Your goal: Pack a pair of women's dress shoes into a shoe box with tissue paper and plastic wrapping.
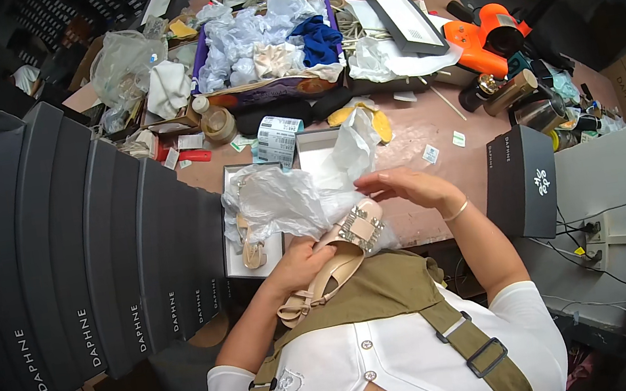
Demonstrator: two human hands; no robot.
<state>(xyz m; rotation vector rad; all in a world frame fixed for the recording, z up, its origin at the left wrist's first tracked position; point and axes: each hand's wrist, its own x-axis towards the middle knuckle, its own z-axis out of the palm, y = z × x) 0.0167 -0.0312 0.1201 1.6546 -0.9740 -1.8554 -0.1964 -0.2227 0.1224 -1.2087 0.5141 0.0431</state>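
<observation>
A beige sandal (345, 261) with a jewelled square ornament (363, 228) on its toe strap is held in my left hand (303, 265), its toe pointing up and right. The fingers of my left hand are closed around its side. My right hand (412, 186) hovers beside the toe with fingers stretched out, near white tissue paper (274, 201). A second beige sandal (253, 245) lies partly under the tissue in a white-lined shoe box (265, 261). Behind the tissue, a strip of printed labels (277, 141) rests against a white box compartment (316, 149).
Dark shoe boxes (107, 240) stand in a row at my left, and another dark box (521, 181) stands at right. A bin of crumpled tissue (258, 35), a bottle (216, 121) and an orange blower (489, 39) with a metal nozzle are at the back. Cables (575, 235) hang right.
</observation>
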